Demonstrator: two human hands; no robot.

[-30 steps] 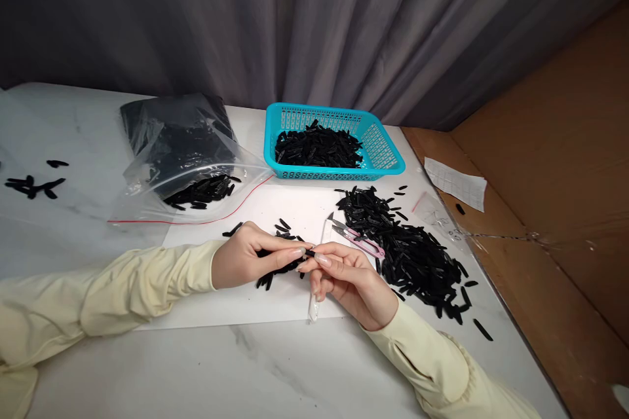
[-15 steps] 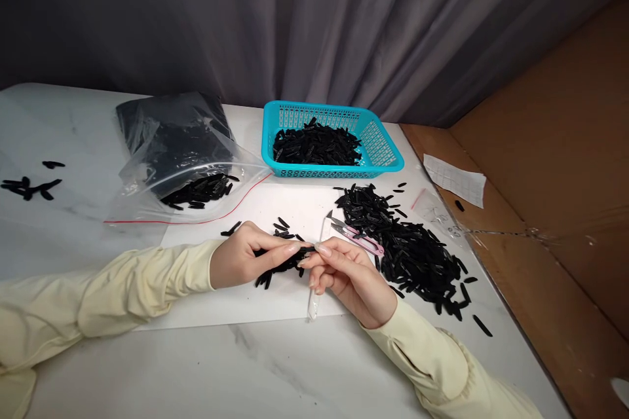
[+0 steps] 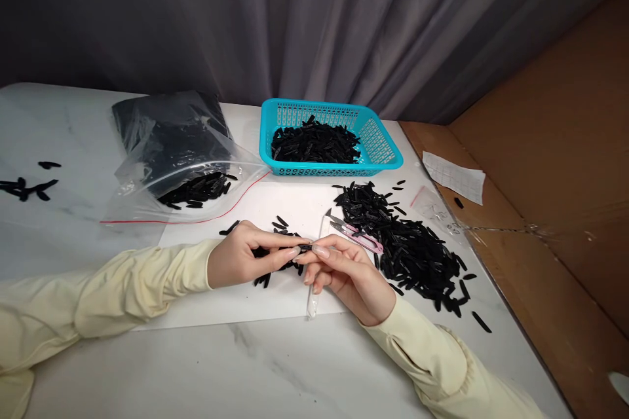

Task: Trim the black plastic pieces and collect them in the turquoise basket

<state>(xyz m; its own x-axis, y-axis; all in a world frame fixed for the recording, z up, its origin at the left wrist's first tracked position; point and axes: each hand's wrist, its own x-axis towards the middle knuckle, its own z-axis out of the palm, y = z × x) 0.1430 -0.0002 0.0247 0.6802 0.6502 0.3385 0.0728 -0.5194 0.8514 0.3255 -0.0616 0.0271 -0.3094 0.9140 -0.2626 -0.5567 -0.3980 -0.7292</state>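
My left hand (image 3: 246, 256) and my right hand (image 3: 344, 275) meet over a white sheet (image 3: 275, 301) on the marble table. Between their fingertips they pinch one small black plastic piece (image 3: 304, 247). A few more black pieces (image 3: 275, 270) lie under my left hand. Pink thread snips (image 3: 356, 236) rest just beyond my right hand, at the edge of a large heap of black pieces (image 3: 413, 252). A white-handled blade (image 3: 317, 275) lies on the sheet, partly under my right hand.
A teal basket (image 3: 383, 147) holding black pieces stands at the back. Left of it lies a clear zip bag (image 3: 171, 157) with more. Stray pieces (image 3: 27, 186) sit at far left. A cardboard wall (image 3: 555, 163) and a paper slip (image 3: 452, 177) are on the right.
Both hands stay joined on the small black piece, with slight finger shifts. The view has drifted a little, so everything sits slightly further left.
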